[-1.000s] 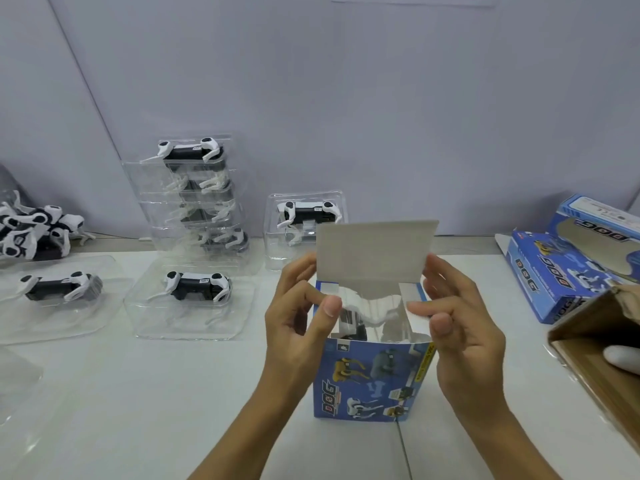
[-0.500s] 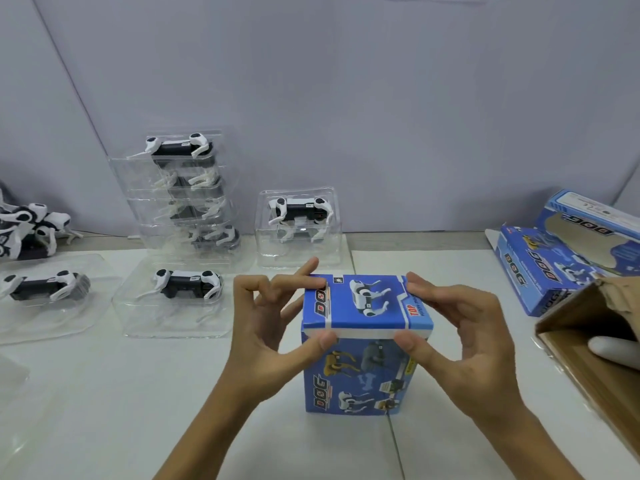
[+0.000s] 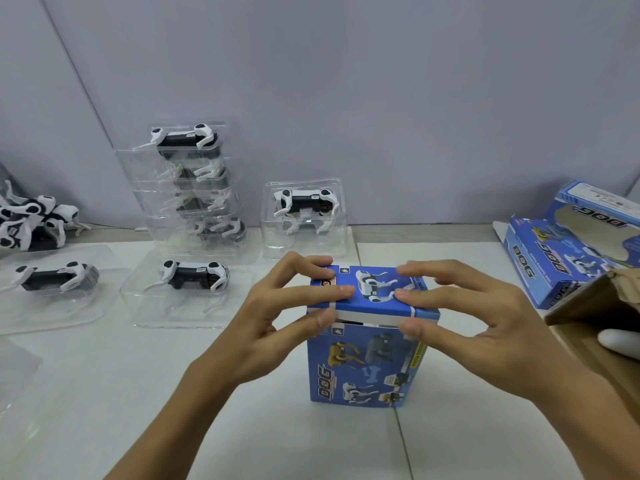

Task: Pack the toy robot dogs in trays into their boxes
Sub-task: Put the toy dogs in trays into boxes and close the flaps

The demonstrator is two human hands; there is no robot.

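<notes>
Two hands work at the upright blue box point(image 3: 367, 368) standing at table centre, nearest the viewer. Left hand point(image 3: 273, 323): fingers laid on the top flap point(image 3: 367, 292), thumb against the front edge, pinching the flap's left end. Right hand point(image 3: 485, 320): same hold on the right end, fingers on top, thumb at the front lip. Flap nearly down; a thin dark gap remains along the front edge.

At 3 o'clock of the box, a brown cardboard carton point(image 3: 595, 313) cuts in from the frame edge, with something white and rounded point(image 3: 620, 341) just inside it; what it is cannot be told. At 2 o'clock, two more blue boxes point(image 3: 554, 261) lie on their sides, partly behind the carton.

At 10 o'clock, a toy dog in a clear tray point(image 3: 194, 278) lies flat on the white table point(image 3: 242, 427). At 9 o'clock, well apart, a second trayed dog point(image 3: 52, 278).

Farther back at 12 o'clock, directly behind the hands, a short stack of trays point(image 3: 304, 216) with a dog on top. At 11 o'clock, a taller stack of trayed dogs point(image 3: 187, 188) against the wall. Far left edge: a loose heap of dogs point(image 3: 31, 223) without trays.
</notes>
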